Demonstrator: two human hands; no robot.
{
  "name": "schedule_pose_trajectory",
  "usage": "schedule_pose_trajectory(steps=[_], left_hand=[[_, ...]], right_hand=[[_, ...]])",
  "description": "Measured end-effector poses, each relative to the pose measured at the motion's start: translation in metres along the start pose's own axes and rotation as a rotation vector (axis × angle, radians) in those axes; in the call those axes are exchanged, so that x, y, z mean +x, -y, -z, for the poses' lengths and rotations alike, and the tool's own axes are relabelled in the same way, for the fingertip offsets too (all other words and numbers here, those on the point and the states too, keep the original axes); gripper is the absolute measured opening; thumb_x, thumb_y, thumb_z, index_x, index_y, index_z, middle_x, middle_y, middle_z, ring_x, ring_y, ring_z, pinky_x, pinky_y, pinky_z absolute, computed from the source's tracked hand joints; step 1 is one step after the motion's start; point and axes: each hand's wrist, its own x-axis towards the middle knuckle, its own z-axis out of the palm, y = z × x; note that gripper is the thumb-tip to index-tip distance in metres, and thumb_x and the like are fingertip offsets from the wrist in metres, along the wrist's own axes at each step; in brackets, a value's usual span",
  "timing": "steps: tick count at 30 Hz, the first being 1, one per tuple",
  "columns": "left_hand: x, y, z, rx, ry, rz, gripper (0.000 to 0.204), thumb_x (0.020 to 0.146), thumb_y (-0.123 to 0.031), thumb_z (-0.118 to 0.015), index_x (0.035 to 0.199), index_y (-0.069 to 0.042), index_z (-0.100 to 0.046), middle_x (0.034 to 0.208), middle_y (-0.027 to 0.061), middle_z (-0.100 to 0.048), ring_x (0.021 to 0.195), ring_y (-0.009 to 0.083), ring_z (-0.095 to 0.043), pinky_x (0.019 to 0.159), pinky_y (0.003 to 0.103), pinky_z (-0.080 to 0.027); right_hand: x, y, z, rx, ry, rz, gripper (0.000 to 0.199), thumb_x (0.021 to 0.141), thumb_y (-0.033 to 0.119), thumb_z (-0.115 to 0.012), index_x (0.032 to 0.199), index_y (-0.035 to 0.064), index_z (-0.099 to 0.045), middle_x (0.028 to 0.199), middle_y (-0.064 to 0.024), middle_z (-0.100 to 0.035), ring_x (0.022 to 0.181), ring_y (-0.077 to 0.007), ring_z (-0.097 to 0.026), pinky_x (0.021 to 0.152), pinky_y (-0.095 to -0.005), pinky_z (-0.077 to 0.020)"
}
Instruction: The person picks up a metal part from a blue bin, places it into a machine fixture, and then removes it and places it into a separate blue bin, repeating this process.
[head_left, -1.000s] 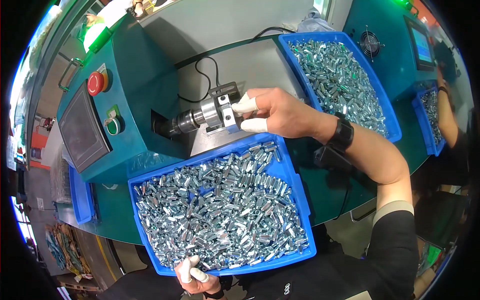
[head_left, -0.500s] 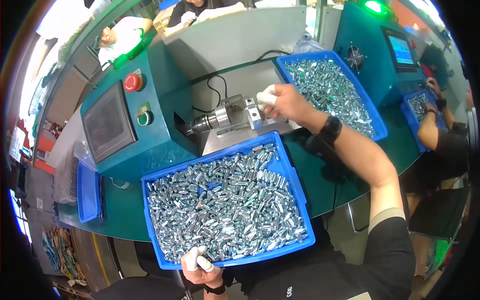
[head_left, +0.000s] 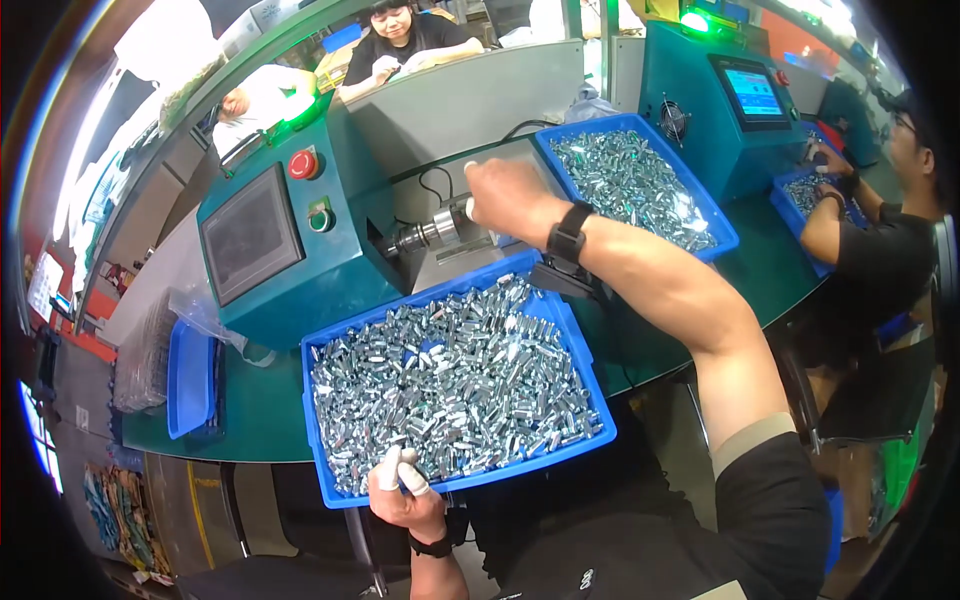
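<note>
My left hand (head_left: 405, 497), with white finger cots, is at the near rim of a large blue tray (head_left: 597, 438). Its fingers are closed together beside many small shiny metal sleeves (head_left: 455, 385); whatever they pinch cannot be made out. My right hand (head_left: 510, 197) is over the work area of a green machine (head_left: 300, 290), its fingers curled downward. Part of the metal spindle (head_left: 440, 228) shows beside those fingers. The back of the hand hides the fixture block and anything in its grip. Black bands circle both wrists.
A second blue tray (head_left: 715, 240) of metal parts stands at the right on the green table (head_left: 265, 425). Beyond it is another green machine (head_left: 740, 150). A person (head_left: 895, 225) works at far right; two others sit behind the partition (head_left: 470, 105). An empty-looking blue bin (head_left: 188, 385) is at left.
My right hand has moved left from the fixture block's right side and now covers the block. The left hand stays at the tray's near rim. The whole view has shifted slightly.
</note>
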Motion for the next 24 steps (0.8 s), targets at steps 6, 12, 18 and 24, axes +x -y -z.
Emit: schedule_pose_trajectory(steps=[6,12,18,24], left_hand=[[0.002,0.003,0.0,-0.017,-0.028,-0.024,0.022,0.099,-0.004,-0.06,0.115,0.002,-0.074,0.084,0.0103,-0.075,0.073,0.0269,-0.066,0.068,0.038,-0.052],[0.006,-0.004,-0.002,-0.051,-0.029,-0.001,0.021,0.099,-0.004,-0.061,0.115,0.002,-0.074,0.085,0.0097,-0.076,0.074,0.0278,-0.067,0.069,0.038,-0.053],[0.003,0.004,0.005,-0.052,0.009,-0.063,0.02,0.097,-0.004,-0.064,0.113,0.002,-0.074,0.086,0.0091,-0.076,0.076,0.0276,-0.07,0.071,0.037,-0.055],[0.008,0.004,0.007,-0.097,0.011,-0.077,0.018,0.096,-0.005,-0.065,0.111,0.0,-0.074,0.086,0.0077,-0.077,0.077,0.0266,-0.072,0.071,0.036,-0.056]], right_hand=[[-0.014,-0.049,0.03,-0.127,0.075,-0.124,0.023,0.086,0.022,-0.071,0.095,0.0007,-0.067,0.091,-0.0234,-0.074,0.092,-0.0439,-0.073,0.079,-0.0542,-0.0587],[-0.084,-0.117,0.04,-0.331,-0.162,-0.037,0.022,0.09,0.021,-0.073,0.106,0.0048,-0.073,0.097,-0.0191,-0.074,0.094,-0.0404,-0.073,0.082,-0.05,-0.0587],[-0.109,-0.011,-0.02,0.121,0.142,0.366,0.02,0.092,0.017,-0.072,0.11,0.0084,-0.074,0.094,-0.0145,-0.069,0.087,-0.0383,-0.07,0.077,-0.0496,-0.0568],[-0.111,0.004,-0.059,-0.077,0.075,0.293,0.014,0.092,0.014,-0.071,0.105,0.0093,-0.071,0.09,-0.0132,-0.065,0.084,-0.0379,-0.068,0.075,-0.0502,-0.055]])
